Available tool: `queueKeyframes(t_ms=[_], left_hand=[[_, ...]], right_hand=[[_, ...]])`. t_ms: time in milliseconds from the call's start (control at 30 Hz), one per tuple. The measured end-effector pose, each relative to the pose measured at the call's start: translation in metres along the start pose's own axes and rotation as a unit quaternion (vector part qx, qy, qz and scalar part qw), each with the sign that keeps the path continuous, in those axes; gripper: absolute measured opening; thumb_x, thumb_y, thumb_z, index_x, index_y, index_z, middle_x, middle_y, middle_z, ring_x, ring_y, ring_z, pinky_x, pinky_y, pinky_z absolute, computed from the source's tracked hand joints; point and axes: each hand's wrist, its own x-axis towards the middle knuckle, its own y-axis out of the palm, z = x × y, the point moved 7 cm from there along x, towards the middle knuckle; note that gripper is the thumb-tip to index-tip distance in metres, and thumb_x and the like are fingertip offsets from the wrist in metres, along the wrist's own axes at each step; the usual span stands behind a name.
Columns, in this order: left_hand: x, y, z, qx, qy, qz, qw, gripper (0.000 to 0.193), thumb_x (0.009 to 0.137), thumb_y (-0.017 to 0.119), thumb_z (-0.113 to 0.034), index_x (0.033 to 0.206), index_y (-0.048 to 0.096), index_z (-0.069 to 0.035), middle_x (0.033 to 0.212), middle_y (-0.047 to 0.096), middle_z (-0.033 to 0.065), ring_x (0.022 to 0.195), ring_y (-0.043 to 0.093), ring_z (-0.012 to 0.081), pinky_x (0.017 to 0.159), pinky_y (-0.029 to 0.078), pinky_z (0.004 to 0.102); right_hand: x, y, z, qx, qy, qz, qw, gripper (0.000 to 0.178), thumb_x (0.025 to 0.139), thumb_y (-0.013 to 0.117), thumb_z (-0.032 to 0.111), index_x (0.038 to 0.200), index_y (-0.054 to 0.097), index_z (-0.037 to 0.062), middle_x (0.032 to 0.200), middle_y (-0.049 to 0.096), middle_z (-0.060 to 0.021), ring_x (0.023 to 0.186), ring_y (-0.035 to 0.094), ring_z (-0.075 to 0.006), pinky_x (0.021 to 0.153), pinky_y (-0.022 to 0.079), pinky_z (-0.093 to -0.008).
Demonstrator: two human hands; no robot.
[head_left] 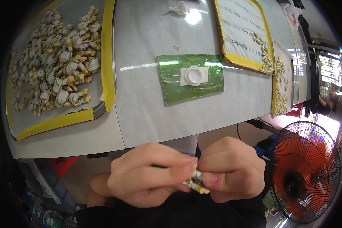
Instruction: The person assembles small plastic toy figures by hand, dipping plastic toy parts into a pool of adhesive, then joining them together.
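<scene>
Close to my body, off the table's near edge, my left hand [150, 175] and my right hand [231, 170] meet with fingertips pinched together. Between them is a small white, gold and beige figurine part [196, 186]. Both hands grip it, the left from one side and the right thumb pressing from the other. Most of the part is covered by fingers. On the table beyond lies a green mat [192, 95], bearing a small round white dish [194, 76] on a white pad.
At left, a yellow-taped tray [53, 124] holds many similar parts. Two more yellow-edged trays, one larger [237, 22] and one narrower [287, 89], carry small pieces at right. Crumpled tissue [179, 7] lies at the back. A caged orange fan [306, 173] stands right.
</scene>
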Motion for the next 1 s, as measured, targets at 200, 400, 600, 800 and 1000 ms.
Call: queueKeyframes(t_ms=[200, 400, 600, 800, 1000], left_hand=[[-0.001, 0.004, 0.025, -0.226, -0.136, 0.027, 0.964, 0.027, 0.086, 0.06, -0.004, 0.108, 0.049, 0.007, 0.1, 0.06, 0.0196, 0.088, 0.063, 0.0214, 0.079, 0.05, 0.0293], [-0.006, 0.014, 0.026, -0.324, -0.128, 0.038, 0.937, 0.026, 0.088, 0.052, 0.002, 0.112, 0.04, 0.006, 0.105, 0.055, 0.0202, 0.092, 0.06, 0.0192, 0.081, 0.049, 0.0291], [-0.002, 0.013, 0.022, -0.242, -0.066, 0.051, 0.967, 0.034, 0.078, 0.065, 0.006, 0.105, 0.046, 0.005, 0.094, 0.06, 0.0196, 0.08, 0.063, 0.0201, 0.07, 0.051, 0.028], [0.0, 0.014, 0.02, -0.24, -0.038, 0.055, 0.968, 0.031, 0.075, 0.069, 0.006, 0.1, 0.05, 0.004, 0.085, 0.062, 0.0184, 0.073, 0.064, 0.0214, 0.064, 0.051, 0.0273], [-0.001, 0.013, 0.02, -0.26, -0.06, 0.034, 0.963, 0.024, 0.075, 0.069, 0.007, 0.094, 0.055, 0.005, 0.082, 0.063, 0.0178, 0.071, 0.065, 0.0218, 0.063, 0.052, 0.0277]], right_hand=[[-0.002, -0.017, -0.004, -0.072, 0.065, -0.014, 0.995, 0.024, 0.062, 0.075, -0.001, 0.082, 0.061, -0.0015, 0.079, 0.062, -0.0128, 0.063, 0.059, -0.0228, 0.055, 0.049, -0.0281], [-0.012, -0.008, -0.015, -0.058, 0.083, -0.041, 0.994, 0.027, 0.063, 0.077, 0.001, 0.087, 0.063, 0.0009, 0.084, 0.063, -0.0114, 0.071, 0.061, -0.0232, 0.063, 0.05, -0.03], [-0.018, -0.008, -0.011, -0.013, 0.074, -0.057, 0.996, 0.026, 0.063, 0.077, -0.001, 0.085, 0.063, 0.0009, 0.085, 0.063, -0.0122, 0.07, 0.061, -0.0233, 0.06, 0.05, -0.0293], [-0.023, -0.006, -0.009, -0.002, 0.023, -0.086, 0.996, 0.026, 0.061, 0.076, -0.003, 0.084, 0.065, -0.0001, 0.085, 0.063, -0.0123, 0.069, 0.061, -0.0228, 0.06, 0.05, -0.029], [-0.025, -0.005, -0.008, 0.009, 0.0, -0.109, 0.994, 0.026, 0.06, 0.075, -0.004, 0.084, 0.065, -0.0006, 0.085, 0.063, -0.0123, 0.07, 0.06, -0.023, 0.059, 0.051, -0.0292]])
